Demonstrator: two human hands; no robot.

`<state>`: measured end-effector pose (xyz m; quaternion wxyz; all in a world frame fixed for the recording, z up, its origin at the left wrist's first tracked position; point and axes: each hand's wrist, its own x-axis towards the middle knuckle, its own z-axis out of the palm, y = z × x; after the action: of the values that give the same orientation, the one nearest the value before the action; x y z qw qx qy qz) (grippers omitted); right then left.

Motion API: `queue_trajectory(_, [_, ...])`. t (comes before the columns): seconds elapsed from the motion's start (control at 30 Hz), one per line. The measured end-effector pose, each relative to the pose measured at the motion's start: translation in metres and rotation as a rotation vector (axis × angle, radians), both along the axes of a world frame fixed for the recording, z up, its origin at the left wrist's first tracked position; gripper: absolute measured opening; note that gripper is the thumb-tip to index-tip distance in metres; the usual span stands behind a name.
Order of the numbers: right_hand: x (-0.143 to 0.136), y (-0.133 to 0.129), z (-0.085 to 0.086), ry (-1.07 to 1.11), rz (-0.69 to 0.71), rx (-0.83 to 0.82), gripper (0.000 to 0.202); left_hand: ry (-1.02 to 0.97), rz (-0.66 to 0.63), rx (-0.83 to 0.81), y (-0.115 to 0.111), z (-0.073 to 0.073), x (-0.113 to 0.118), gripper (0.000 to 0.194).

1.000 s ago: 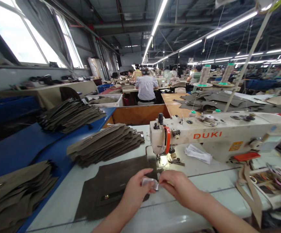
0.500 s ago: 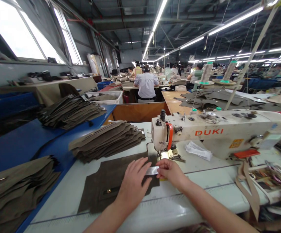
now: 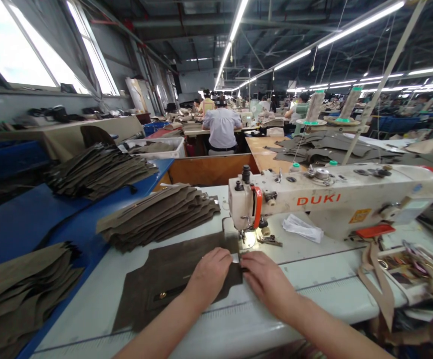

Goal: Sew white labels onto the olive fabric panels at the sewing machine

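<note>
- Plainly, a smooth, pale green counter (image 3: 89, 311) gives a flat base.
- A white metal sewing machine (image 3: 332, 194) with orange lettering stands there, needle end just beyond the hands, probably for short reach.
- A flat, dark olive fabric panel (image 3: 152, 274) lies before it, seemingly spread against creasing.
- Left hand (image 3: 209, 275) and right hand (image 3: 267, 279) rest low, perhaps steadying it; whether either grip is clamped, I cannot tell.
- A small, shiny white slip (image 3: 235, 258) shows between their fingertips.
</note>
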<state>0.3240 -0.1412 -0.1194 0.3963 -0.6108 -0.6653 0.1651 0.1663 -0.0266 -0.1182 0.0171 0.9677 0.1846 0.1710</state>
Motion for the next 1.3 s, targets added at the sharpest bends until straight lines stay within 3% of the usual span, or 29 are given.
queue_trajectory(0.07, [-0.005, -0.014, -0.001, -0.245, 0.115, 0.047, 0.030, 0.024, -0.013, -0.020, -0.001, 0.002, 0.000, 0.021])
queue_trajectory(0.2, [-0.009, -0.025, -0.003, -0.385, 0.163, 0.013, 0.035, 0.028, -0.064, -0.046, 0.001, 0.004, 0.000, 0.022])
queue_trajectory(1.03, [-0.007, -0.027, -0.007, -0.365, 0.151, 0.028, 0.035, -0.006, -0.103, 0.048, 0.005, -0.005, 0.007, 0.020])
queue_trajectory(1.3, [0.007, 0.000, 0.007, -0.413, 0.094, -0.005, 0.024, -0.013, -0.147, 0.112, 0.000, -0.006, 0.000, 0.027])
